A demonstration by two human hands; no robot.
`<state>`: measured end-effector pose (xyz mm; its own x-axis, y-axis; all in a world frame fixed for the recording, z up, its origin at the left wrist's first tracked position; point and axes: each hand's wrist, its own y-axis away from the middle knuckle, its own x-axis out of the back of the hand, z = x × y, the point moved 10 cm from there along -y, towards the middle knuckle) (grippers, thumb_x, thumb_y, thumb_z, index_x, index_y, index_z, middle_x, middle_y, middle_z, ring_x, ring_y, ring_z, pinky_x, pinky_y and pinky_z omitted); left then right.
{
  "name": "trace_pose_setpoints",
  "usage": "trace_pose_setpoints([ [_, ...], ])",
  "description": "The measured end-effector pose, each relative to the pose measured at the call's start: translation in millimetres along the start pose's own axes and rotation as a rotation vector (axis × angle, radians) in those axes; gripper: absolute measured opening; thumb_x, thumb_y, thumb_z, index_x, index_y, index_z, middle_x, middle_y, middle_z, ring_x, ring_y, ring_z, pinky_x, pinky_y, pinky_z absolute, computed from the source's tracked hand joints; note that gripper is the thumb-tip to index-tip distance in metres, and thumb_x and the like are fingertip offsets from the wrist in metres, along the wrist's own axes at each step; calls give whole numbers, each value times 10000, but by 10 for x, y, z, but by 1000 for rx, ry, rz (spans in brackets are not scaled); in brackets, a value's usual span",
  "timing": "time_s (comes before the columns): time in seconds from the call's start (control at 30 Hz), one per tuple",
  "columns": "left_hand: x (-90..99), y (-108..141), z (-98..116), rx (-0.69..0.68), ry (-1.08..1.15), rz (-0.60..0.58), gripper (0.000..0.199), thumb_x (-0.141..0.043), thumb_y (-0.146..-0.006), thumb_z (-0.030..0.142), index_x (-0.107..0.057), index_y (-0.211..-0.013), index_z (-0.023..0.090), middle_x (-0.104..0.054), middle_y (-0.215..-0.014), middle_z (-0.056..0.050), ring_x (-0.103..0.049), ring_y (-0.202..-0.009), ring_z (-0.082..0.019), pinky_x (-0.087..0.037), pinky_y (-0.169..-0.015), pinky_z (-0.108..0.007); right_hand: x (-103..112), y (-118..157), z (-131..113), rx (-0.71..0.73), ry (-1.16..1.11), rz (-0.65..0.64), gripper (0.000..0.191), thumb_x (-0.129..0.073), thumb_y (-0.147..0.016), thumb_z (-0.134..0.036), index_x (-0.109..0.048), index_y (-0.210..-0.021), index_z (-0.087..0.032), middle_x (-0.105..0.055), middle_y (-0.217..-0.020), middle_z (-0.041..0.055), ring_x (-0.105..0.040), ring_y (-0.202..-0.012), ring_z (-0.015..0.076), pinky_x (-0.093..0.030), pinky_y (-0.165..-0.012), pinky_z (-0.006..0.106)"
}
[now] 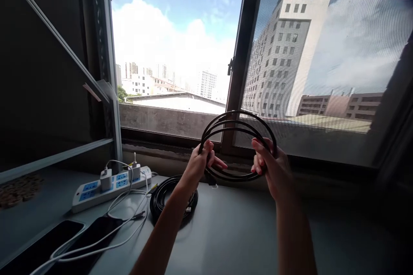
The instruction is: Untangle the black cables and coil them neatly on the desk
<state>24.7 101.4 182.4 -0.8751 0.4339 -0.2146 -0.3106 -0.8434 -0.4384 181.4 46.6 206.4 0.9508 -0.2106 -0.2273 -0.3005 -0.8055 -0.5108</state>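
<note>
Left hand: my left hand (203, 158) is clamped on one side of the black cable loops (232, 129), some of its fingers reaching inward.
Right hand: my right hand (272, 161) grips the opposite side, thumb uppermost; the two hands stand apart.
Cable loops: held up between my hands, above the desk (238, 232) and before the window (235, 73). The upper arcs fan apart, while the lower ones run closer together.
Handling: I judge it best to keep both grips level, gather the spread strands under my thumbs and leave the bend round, without kinks or twists.
Second coil: a black coil (156, 202) lies on the desk, partly behind my left forearm; better kept separate so strands don't snag.
Power strip: the white power strip (118, 186) sits farther left, with two chargers plugged in.
White cables: these white cables (124, 223) trail over dark flat devices (38, 245) at the desk's left.
</note>
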Motion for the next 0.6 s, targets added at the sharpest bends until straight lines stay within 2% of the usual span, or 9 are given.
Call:
trace_pose_setpoints([
  [0.07,69,2,66,-43,-53,49,350,-463,-816,510,-377,-692,193,-263,-379,114,-597,-428,-177,-458,-483,-242,-23,35,-108,105,85,22,360,-694,-702,-388,-556,-986,-215,-398,-428,-113,-359,-289,56,-347,-288,172],
  [0.17,155,23,141,-82,-122,121,306,-452,-829,467,-401,-717,186,-279,-385,118,-556,-357,-155,-428,-404,-220,-113,87,-227,216,180,37,471,-667,-729,-356,-482,-1154,-274,-486,-589,-81,-353,-291,38,-278,-241,157],
  [0.23,211,44,201,-104,-132,165,268,-443,-839,420,-417,-725,179,-297,-396,114,-540,-337,-140,-409,-381,-207,-175,103,-280,286,207,34,569,-671,-724,-333,-421,-1235,-319,-548,-824,-11,-415,-353,38,-293,-246,159],
  [0.33,256,68,271,-106,-128,181,211,-431,-851,348,-426,-731,174,-305,-404,109,-531,-331,-130,-394,-370,-198,-210,123,-372,441,260,65,648,-691,-702,-300,-406,-1283,-338,-503,-1111,80,-532,-527,89,-352,-295,171],
  [0.43,258,85,305,-95,-101,151,182,-430,-856,309,-425,-732,176,-295,-402,110,-513,-322,-122,-388,-355,-197,-186,126,-394,535,289,118,593,-672,-727,-293,-456,-1279,-316,-522,-1120,85,-541,-577,109,-433,-375,203],
  [0.6,273,84,276,-48,-57,120,184,-489,-838,323,-445,-739,175,-291,-413,109,-469,-312,-94,-359,-345,-182,-206,88,-342,534,321,76,541,-646,-752,-335,-489,-1270,-317,-559,-1120,70,-550,-552,109,-376,-305,178],
])
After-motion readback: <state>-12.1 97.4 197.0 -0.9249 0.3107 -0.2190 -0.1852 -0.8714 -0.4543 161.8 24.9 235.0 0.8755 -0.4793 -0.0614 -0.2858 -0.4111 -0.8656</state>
